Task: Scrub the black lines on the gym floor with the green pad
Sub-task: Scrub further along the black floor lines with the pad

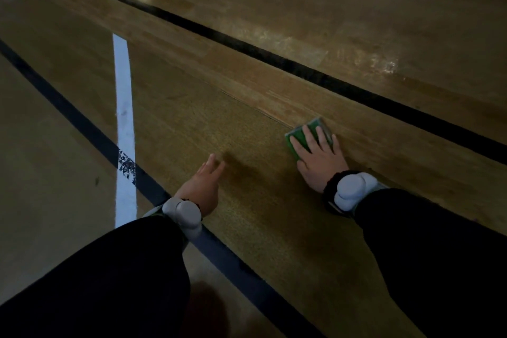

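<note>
My right hand [319,160] lies flat on the green pad [299,136], pressing it onto bare wood between two black lines. The far black line [274,59] runs diagonally from upper left to right, a short way beyond the pad. The near black line [82,122] runs from the left edge down under my left wrist toward the bottom. My left hand [203,188] hovers just above the floor beside the near line, fingers loosely extended, holding nothing. Both wrists carry grey bands over black sleeves.
A white line [124,107] crosses the near black line, with scuffed, speckled paint [126,164] at the crossing. The wooden gym floor [356,8] stretches away on all sides, glossy with light patches at the upper right.
</note>
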`<state>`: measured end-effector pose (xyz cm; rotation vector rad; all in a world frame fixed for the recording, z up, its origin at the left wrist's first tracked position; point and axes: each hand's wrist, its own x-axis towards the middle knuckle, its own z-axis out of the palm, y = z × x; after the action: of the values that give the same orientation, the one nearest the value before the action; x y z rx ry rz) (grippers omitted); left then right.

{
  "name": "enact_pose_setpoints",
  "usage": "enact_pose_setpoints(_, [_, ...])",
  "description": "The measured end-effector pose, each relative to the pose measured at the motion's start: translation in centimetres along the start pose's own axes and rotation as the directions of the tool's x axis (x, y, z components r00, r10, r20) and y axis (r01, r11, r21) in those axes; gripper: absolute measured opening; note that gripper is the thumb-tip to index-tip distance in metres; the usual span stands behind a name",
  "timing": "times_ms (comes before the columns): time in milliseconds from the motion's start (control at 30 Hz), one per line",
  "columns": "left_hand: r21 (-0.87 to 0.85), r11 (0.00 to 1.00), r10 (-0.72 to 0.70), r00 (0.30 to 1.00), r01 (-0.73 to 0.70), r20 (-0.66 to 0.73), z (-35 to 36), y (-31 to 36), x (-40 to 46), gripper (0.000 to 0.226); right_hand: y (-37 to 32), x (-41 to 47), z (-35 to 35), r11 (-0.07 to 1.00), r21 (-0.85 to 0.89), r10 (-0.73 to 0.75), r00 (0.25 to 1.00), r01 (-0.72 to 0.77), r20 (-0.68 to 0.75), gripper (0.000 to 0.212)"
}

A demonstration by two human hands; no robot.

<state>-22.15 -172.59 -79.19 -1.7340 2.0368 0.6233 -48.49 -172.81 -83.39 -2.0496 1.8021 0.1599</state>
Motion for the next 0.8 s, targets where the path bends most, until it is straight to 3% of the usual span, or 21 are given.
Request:
enact_pose_setpoints(100, [-0.006, 1.000, 0.002, 1.000, -0.002, -0.009, -0.1, 0.4, 0.0, 0.068, -0.5, -0.2, -0.1, 0.999, -0.007, -0.038, 0.999, 0.038, 0.024, 0.057])
enact_pose_setpoints(333, [0.004, 1.000, 0.011, 1.000, -0.011, 0.016, -0.6, 1.6, 0.0, 0.070, -7.2, -2.4, 1.3, 0.940, -0.051, -0.325, 0.933, 0.336, 0.154, 0.061])
enact_pose_setpoints(567, [0.018, 1.000, 0.014, 1.000, -0.014, -0.015, -1.2, 1.8, -0.7, 0.066, -12.6, -5.4, 4.0, 0.764, 0.045, -0.623, 0.718, 0.644, 0.311, 0.055])
enact_pose_setpoints(667, [0.028, 1.000, -0.008, 0.999, 0.010, -0.050, -1.3, 1.6, -0.8, 0.065, -13.9, -7.0, 4.7, 0.682, 0.111, -0.702, 0.604, 0.723, 0.378, 0.051])
enact_pose_setpoints(800, [0.035, 0.999, -0.037, 0.998, 0.039, -0.042, -1.7, 1.6, -1.2, 0.065, -14.5, -8.3, 4.1, 0.633, 0.190, -0.738, 0.511, 0.750, 0.441, 0.048])
